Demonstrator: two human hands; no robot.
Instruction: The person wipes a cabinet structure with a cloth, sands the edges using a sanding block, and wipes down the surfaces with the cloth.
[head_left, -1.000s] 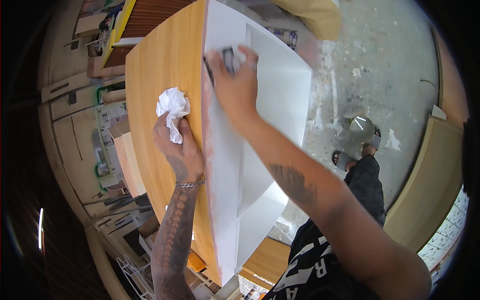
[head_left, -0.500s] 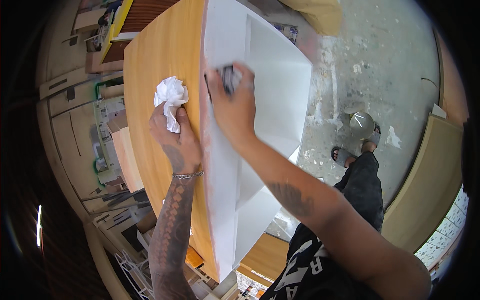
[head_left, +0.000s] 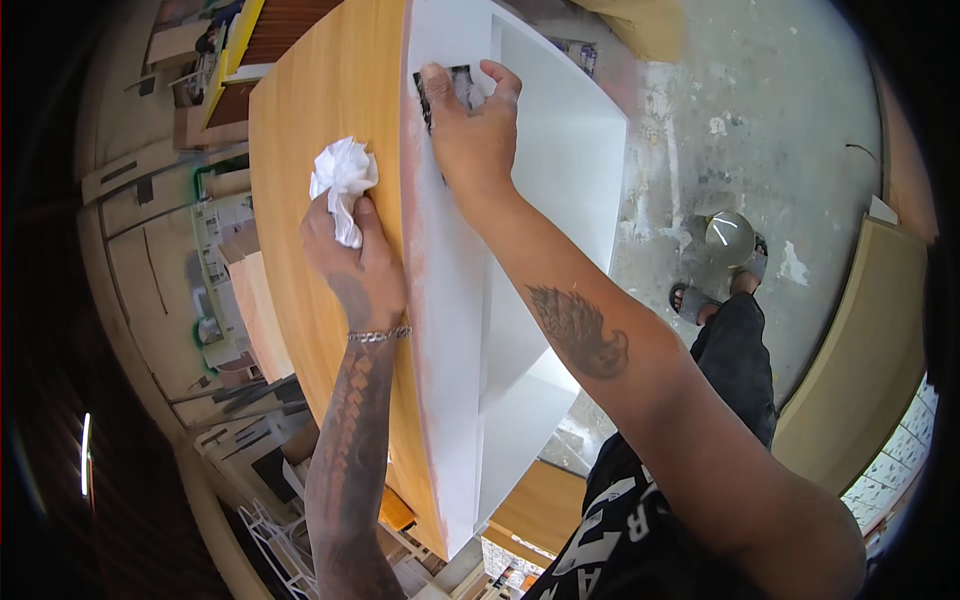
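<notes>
A cabinet stands before me, with a wood-grain panel (head_left: 320, 90) on the left and a white-painted frame edge (head_left: 448, 330) beside it. Pinkish patches run along the seam between them. My left hand (head_left: 352, 250) rests on the wood-grain panel, its fingers closed around a crumpled white cloth (head_left: 343, 172). On the far part of the white edge, my right hand (head_left: 475, 140) grips a dark piece of sandpaper (head_left: 462, 80) against the surface. Thumb and fingers hold it from opposite sides, and part of it is hidden beneath the palm.
To the right lies a paint-spotted concrete floor (head_left: 780, 140), with a round translucent lid-like object (head_left: 730, 240) near my sandalled foot (head_left: 690, 300). A tan curved panel (head_left: 850, 340) stands at the right. Boards and a white wire rack (head_left: 275, 550) lie to the left.
My right hand has slid the sandpaper farther away along the white edge. My left hand and the white cloth stay in nearly the same place.
</notes>
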